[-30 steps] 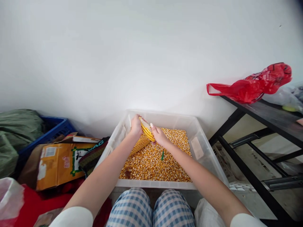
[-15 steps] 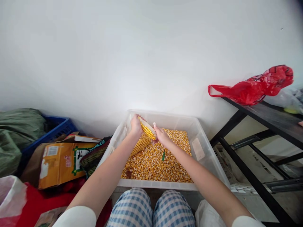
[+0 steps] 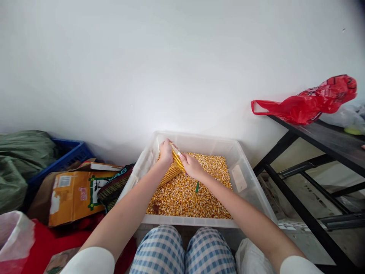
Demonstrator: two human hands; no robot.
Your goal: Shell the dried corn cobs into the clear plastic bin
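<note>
Left hand: the left hand (image 3: 165, 151) is wrapped around the top end of the held cob (image 3: 178, 160).
Right hand: the right hand (image 3: 192, 166) is on its low end, thumb lying on it.
Held cob: tipped, above the loose kernels (image 3: 182, 201) in the tub (image 3: 202, 143).
Done: a pale strip looks bare, and lots of kernels are loose.
Left: yellow rows on this cob, and the other cob (image 3: 170, 174) looks full where it shows.
Changed: the right thumb stuck up before; now it's down, and less cob shows.
</note>
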